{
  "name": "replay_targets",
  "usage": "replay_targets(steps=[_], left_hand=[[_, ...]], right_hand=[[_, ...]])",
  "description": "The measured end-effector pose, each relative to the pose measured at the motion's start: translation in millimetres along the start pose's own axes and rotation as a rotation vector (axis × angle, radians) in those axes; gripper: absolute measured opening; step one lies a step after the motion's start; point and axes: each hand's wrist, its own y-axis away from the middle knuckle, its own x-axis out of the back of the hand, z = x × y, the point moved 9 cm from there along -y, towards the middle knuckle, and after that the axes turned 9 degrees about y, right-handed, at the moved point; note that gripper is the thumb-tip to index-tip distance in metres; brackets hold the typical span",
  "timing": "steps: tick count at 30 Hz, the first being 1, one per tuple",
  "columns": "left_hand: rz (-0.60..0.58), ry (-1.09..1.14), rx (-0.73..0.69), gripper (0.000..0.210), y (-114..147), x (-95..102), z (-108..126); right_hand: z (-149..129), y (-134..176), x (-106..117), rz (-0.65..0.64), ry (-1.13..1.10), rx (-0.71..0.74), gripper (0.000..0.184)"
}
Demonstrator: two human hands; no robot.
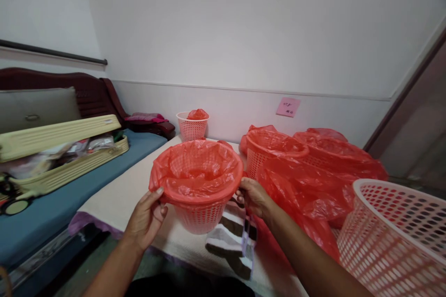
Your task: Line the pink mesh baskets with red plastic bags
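A pink plastic wastebasket (pixel 199 219) with a perforated wall is in front of me on the table. A red plastic bag (pixel 198 167) lines its inside and is folded over its rim. At the rim's left side, my left hand (pixel 148 216) pinches the bag's folded edge between thumb and fingers. On the right side, my right hand (pixel 254 197) is closed on the bag's edge, its fingertips partly hidden by the rim. A striped cloth (pixel 228 241) in brown, white and grey lies under and beside the basket.
More bag-lined baskets (pixel 256 160) and loose red bags (pixel 306 185) crowd the right. A bare pink basket (pixel 393 236) stands at near right, a smaller basket (pixel 193 129) by the wall. An open yellow suitcase (pixel 69 162) lies on the blue bed (pixel 139 148) at left.
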Motion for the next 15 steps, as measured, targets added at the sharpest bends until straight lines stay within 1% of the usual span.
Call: replay_targets(steps=[3,5,7,9,12,15], left_hand=[[0.018,-0.003,-0.025,0.014,14,1.1,-4],[0.034,-0.004,-0.034,0.013,19,2.0,-4],[0.047,-0.006,-0.036,0.012,21,2.4,-4],[0.059,-0.005,-0.035,0.011,21,2.3,-4],[0.073,0.001,-0.034,0.012,22,1.9,-5],[0.084,0.007,-0.03,0.014,24,2.2,-6]], right_hand=[[10,9,11,0.017,-0.006,-0.046,0.013],[13,19,12,0.008,-0.045,-0.06,0.013],[13,30,5,-0.022,-0.097,-0.065,0.019],[10,41,-10,-0.09,-0.15,-0.051,0.027],[4,50,-31,-0.184,-0.186,0.0,0.023],[4,48,-36,-0.195,-0.186,0.029,0.019]])
